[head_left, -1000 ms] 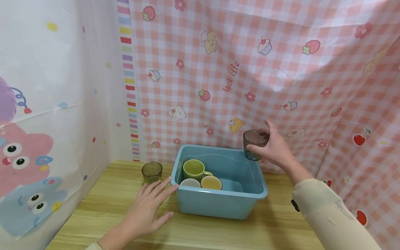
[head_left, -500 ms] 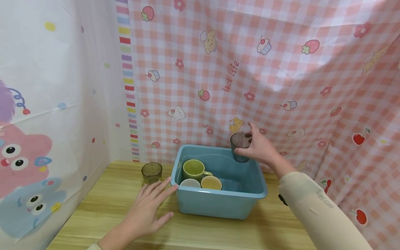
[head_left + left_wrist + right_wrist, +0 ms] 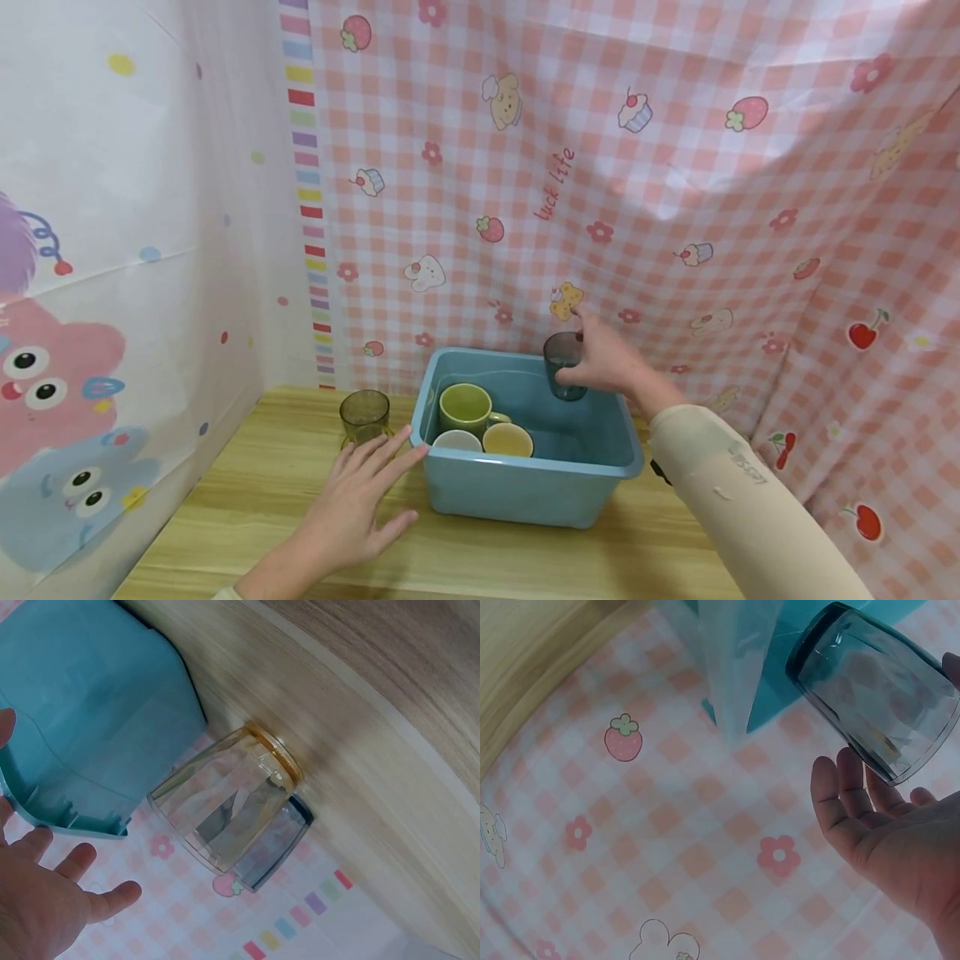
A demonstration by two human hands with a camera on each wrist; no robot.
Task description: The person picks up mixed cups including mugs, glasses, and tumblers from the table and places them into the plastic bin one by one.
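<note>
My right hand (image 3: pixel 611 358) holds a smoky grey glass (image 3: pixel 562 362) between thumb and fingers, low over the back right part of the blue bin (image 3: pixel 517 496). In the right wrist view the glass (image 3: pixel 877 697) is tilted, and nothing shows inside it. My left hand (image 3: pixel 348 512) has spread, fairly straight fingers, the tips at the bin's front left corner. Inside the bin, at the left, are a green mug (image 3: pixel 465 407), a white cup (image 3: pixel 457 441) and a cup with a yellow inside (image 3: pixel 508 439).
Left of the bin stands a brownish glass (image 3: pixel 364 410), partly behind my left fingers. The left wrist view shows an amber glass (image 3: pixel 221 799) with a dark-based glass (image 3: pixel 274 844) behind it. A checked cloth (image 3: pixel 450 192) hangs behind the wooden table (image 3: pixel 247 492).
My right hand has carried the grey glass leftward and then down, from the bin's back right corner to partly inside the bin. The left hand has stayed in place.
</note>
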